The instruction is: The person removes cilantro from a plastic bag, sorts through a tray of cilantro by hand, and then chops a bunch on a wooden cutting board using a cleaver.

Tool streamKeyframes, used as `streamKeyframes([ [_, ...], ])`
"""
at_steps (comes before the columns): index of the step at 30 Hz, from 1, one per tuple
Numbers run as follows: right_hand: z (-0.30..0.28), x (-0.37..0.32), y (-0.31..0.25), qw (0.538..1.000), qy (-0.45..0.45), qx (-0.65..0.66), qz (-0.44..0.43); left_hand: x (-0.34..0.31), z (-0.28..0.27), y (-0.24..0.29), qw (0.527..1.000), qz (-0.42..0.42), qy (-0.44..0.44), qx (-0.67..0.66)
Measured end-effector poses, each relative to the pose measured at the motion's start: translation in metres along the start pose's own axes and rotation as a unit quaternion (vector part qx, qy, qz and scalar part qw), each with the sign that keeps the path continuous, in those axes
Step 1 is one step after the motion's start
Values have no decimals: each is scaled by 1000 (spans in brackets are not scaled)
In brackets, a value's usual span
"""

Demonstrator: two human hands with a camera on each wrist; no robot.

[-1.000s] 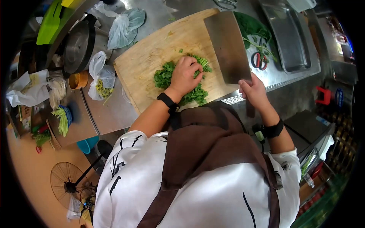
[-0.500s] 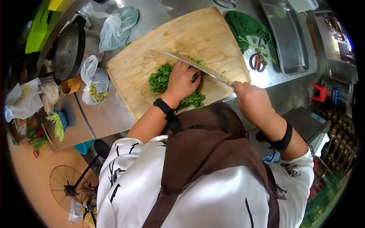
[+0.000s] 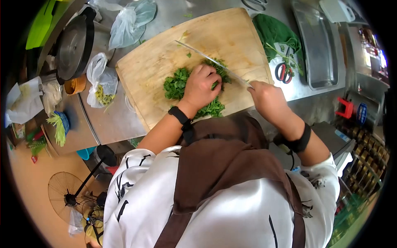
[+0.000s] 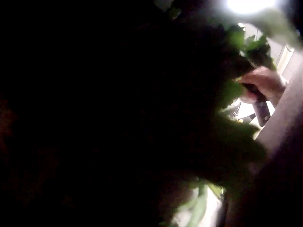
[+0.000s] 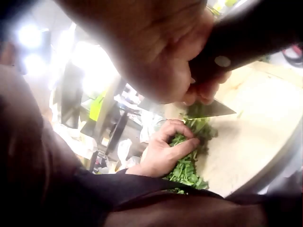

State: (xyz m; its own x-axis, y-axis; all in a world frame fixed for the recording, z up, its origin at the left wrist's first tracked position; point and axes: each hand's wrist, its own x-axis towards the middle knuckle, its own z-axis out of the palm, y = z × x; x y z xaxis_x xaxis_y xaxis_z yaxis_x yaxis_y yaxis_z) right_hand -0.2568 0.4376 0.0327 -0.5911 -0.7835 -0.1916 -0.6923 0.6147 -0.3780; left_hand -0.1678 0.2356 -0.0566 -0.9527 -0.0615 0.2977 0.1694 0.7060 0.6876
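A bunch of leafy greens (image 3: 175, 84), partly cut, lies on the wooden cutting board (image 3: 155, 62). My left hand (image 3: 202, 86) grips the bunch from above with curled fingers. In my right hand (image 3: 269, 101) is a cleaver (image 3: 209, 58), held by its dark handle (image 5: 236, 45). Seen edge-on from the head, the blade stands right beside the left fingertips, over the greens. The right wrist view shows the left hand (image 5: 165, 149) on the greens (image 5: 187, 175) under the blade. Most of the left wrist view is dark, with leaves (image 4: 236, 137) and the right hand (image 4: 270, 82) at its right side.
Beyond the board's right side are red-handled scissors (image 3: 283, 73), a green bag (image 3: 275, 31) and a metal tray (image 3: 320, 78). To the left stand a lidded pot (image 3: 75, 45) and plastic bags (image 3: 128, 25). A floor fan (image 3: 70, 200) is at lower left.
The right hand has swung the cleaver from the board's right side, blade face showing, to edge-on over the greens. The left hand keeps its hold on the bunch.
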Motion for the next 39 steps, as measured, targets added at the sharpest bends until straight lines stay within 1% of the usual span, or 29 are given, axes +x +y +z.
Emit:
streamKeyframes([
  [2,-17,-18,-11,1000,-5,4,5,-3,0,1,1000,1,12,1],
  [5,-32,-33,-17,997,-56,-56,18,-1,2,1,999,9,32,6],
  [7,-28,-28,-17,996,-72,-54,25,-1,2,1,999,4,38,9],
  [9,-7,-17,-13,994,-88,-48,33,-3,0,1,1000,-10,15,6],
  [11,24,2,-3,998,-46,-45,18,-4,-2,3,1000,-5,11,12],
  [12,25,6,-2,998,-45,-47,13,-4,-3,3,1000,0,8,20],
  [14,27,8,-5,1000,6,-15,-3,-5,-2,1,999,7,29,23],
  [17,10,1,-8,1000,13,-15,1,-7,1,-1,998,28,48,17],
  [20,-19,-20,-22,999,11,-30,6,-11,-1,3,998,27,45,21],
  [21,-29,-25,-26,998,-16,-50,17,-10,0,2,998,31,56,25],
  [22,-30,-28,-26,998,-15,-52,19,-9,0,2,997,37,66,30],
  [24,-28,-32,-24,995,-71,-72,23,-8,1,0,997,30,68,24],
  [26,-11,-19,-22,995,-68,-69,26,-11,1,1,997,15,71,18],
  [28,13,-4,-17,996,-62,-63,29,-9,-2,3,998,20,59,21],
  [30,31,10,-12,999,6,-45,1,-10,-2,0,998,25,61,16],
  [33,23,1,-12,999,21,-35,-5,-14,-3,1,998,21,60,-3],
  [34,15,2,-11,999,25,-38,-9,-10,-3,0,997,26,66,0],
  [36,-7,-14,-23,1000,15,-26,-3,-16,-2,4,997,7,70,11],
  [39,-32,-30,-34,996,-46,-70,14,-16,2,1,997,10,77,12],
])
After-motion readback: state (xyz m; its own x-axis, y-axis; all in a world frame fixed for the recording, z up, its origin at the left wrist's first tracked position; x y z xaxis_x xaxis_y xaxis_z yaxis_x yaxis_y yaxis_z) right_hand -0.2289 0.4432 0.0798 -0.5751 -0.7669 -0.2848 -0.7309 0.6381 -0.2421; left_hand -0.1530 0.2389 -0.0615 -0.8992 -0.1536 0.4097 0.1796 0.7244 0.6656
